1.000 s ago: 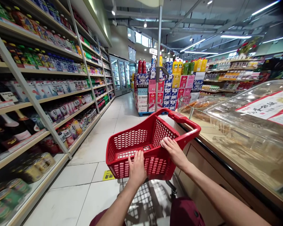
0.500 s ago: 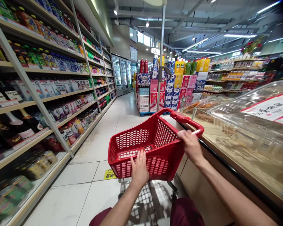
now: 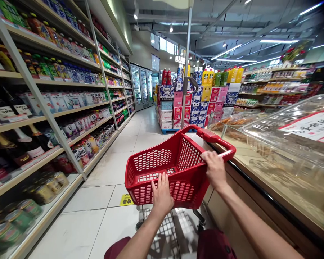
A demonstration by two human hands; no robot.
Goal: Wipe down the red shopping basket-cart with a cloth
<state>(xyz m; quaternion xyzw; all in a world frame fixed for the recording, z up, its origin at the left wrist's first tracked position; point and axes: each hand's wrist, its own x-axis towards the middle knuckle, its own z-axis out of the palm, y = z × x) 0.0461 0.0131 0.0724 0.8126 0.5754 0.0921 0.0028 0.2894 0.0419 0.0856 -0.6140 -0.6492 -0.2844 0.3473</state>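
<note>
A red plastic shopping cart (image 3: 191, 194) stands right in front of me, turned sideways, with holes in its walls and nothing in its basket. My left hand (image 3: 162, 196) rests against the near side wall, fingers stretched out over the top rim. On the rim's upper corner, close to the raised handle (image 3: 214, 138), my right hand (image 3: 215, 169) is closed, its fingers curled over the edge. The palm and thumb undersides are hidden on both hands.
Drink shelves (image 3: 54, 113) line the left side. A glass-topped display counter (image 3: 259, 154) runs close along the right. Stacked drink cartons (image 3: 182, 111) and a metal pole (image 3: 187, 54) stand ahead. A yellow floor sticker (image 3: 126, 200) lies beside the cart.
My right hand has slid slightly left along the cart's rim, away from the handle. My left hand keeps its place on the side wall. The view has shifted a little.
</note>
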